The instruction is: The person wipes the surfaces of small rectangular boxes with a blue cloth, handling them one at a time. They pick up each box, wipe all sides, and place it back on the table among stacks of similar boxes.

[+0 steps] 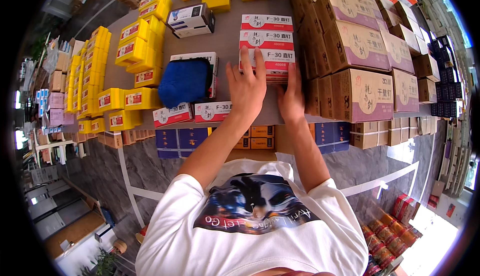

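Note:
Both hands are at the nearest of several stacks of red-and-white nail boxes [277,57] on the grey table. My left hand [247,77] lies with spread fingers, its fingertips on the top box's left part. At the stack's right front corner is my right hand [292,92], its fingers along the side and its thumb near the front. Behind, more red-and-white boxes [267,22] stand in line. To the left, a blue cloth [185,81] covers part of a white box. Two further red-and-white boxes [173,115] lie at the table's front edge.
Large brown cartons [371,96] are stacked close on the right. Yellow boxes [131,51] stand in piles on the left, with a dark-and-white box [191,17] behind the blue cloth. Blue cartons [332,137] and orange boxes [261,137] sit below the tabletop.

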`<state>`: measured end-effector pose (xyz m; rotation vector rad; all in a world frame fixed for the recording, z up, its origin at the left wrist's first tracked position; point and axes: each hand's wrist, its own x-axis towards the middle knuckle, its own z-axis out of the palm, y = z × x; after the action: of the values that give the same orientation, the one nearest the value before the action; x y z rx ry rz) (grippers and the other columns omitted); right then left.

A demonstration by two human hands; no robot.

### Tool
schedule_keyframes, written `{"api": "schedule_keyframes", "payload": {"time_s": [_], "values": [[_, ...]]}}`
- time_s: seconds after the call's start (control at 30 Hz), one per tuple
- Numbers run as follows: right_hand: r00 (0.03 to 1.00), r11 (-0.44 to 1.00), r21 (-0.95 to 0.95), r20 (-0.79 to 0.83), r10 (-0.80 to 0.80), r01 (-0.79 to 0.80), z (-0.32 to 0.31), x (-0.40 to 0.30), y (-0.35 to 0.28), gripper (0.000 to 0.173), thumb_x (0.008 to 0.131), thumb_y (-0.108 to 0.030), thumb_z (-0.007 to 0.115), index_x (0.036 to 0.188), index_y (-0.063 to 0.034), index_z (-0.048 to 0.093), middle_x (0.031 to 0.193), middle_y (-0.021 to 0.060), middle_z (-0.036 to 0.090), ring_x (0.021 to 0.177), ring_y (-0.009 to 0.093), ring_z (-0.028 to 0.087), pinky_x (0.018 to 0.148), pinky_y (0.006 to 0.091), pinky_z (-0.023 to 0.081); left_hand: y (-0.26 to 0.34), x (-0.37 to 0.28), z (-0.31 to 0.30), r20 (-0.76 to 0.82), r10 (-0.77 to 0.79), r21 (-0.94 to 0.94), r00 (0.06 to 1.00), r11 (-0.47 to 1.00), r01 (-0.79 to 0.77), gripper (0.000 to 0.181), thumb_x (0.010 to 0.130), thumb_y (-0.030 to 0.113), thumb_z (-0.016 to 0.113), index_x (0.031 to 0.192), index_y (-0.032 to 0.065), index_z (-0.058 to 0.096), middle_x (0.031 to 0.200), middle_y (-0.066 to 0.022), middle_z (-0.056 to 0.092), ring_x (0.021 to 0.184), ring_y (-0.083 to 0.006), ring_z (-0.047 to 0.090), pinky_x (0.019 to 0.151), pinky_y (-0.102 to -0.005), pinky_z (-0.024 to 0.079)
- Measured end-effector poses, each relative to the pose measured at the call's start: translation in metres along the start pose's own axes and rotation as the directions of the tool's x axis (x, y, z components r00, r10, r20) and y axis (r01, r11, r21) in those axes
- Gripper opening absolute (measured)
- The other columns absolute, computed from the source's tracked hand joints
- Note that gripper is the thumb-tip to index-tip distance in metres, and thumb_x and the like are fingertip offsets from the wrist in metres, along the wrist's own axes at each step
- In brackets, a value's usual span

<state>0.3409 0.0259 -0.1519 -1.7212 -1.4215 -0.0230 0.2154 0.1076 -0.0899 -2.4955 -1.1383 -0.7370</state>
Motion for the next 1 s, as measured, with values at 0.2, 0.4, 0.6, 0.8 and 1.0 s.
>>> {"api": "schedule_keyframes", "payload": {"time_s": [0.2,0.4,0.6,0.8,1.0], "values": [[0.999,0.999,-0.02,-0.02,-0.043,0.043,0.002,0.009,0.002,0.089,0.083,0.005,0.075,0.157,-0.0045,0.026,0.155,0.0296,0.037,0.141,0.046,0.041,0.11,0.045,0.044,-0.001,0.004,-0.008,0.039,-0.013,-0.011,0.999,1.0,0.014,0.068,0.081,0.005,0.071,0.144,-0.0004,0.048,0.148,-0.0255,0.041,0.101,-0.0384,0.061,0.102,-0.0546,0.047],[0.984,0.975,-0.14,0.014,0.175,-0.171,-0.029,-0.001,-0.053,0.083,0.084,0.006,0.071,0.155,-0.0062,0.031,0.156,0.0272,0.036,0.135,0.048,0.047,0.106,0.0469,0.049,-0.043,-0.035,-0.067,-0.127,-0.023,-0.468,0.992,0.883,-0.039,0.061,0.081,0.012,0.082,0.134,-0.0026,0.055,0.126,-0.0189,0.063,0.108,-0.0343,0.065,0.092,-0.0401,0.054],[0.982,0.993,0.024,-0.148,-0.115,0.12,-0.01,-0.055,-0.119,0.057,0.08,0.003,0.076,0.131,-0.0003,0.052,0.128,0.0196,0.059,0.117,0.04,0.059,0.098,0.0474,0.052,-0.116,-0.119,-0.099,-0.194,-0.094,-0.547,0.976,0.837,-0.028,0.03,0.078,0.002,0.082,0.104,0.0025,0.068,0.096,-0.0103,0.069,0.082,-0.0287,0.069,0.07,-0.0351,0.056],[0.978,0.974,0.09,0.003,-0.21,0.209,0.027,-0.051,-0.182,0.058,0.075,0.002,0.082,0.125,0.0003,0.054,0.126,0.0217,0.057,0.119,0.041,0.055,0.103,0.0486,0.046,-0.168,-0.165,-0.108,-0.101,-0.176,-0.557,0.979,0.826,0.091,0.027,0.08,0.002,0.081,0.104,0.002,0.068,0.099,-0.0112,0.07,0.086,-0.0288,0.07,0.071,-0.0348,0.058],[0.976,0.99,-0.061,-0.185,0.112,-0.125,0.037,-0.062,-0.191,0.081,0.078,0.002,0.082,0.144,0.0032,0.035,0.142,0.0221,0.042,0.13,0.039,0.046,0.109,0.0475,0.042,-0.15,-0.189,-0.104,0.303,-0.326,-0.853,0.895,0.326,0.407,0.04,0.091,0.006,0.075,0.126,-0.0042,0.06,0.115,-0.0191,0.068,0.104,-0.0272,0.071,0.091,-0.0338,0.057]]}}
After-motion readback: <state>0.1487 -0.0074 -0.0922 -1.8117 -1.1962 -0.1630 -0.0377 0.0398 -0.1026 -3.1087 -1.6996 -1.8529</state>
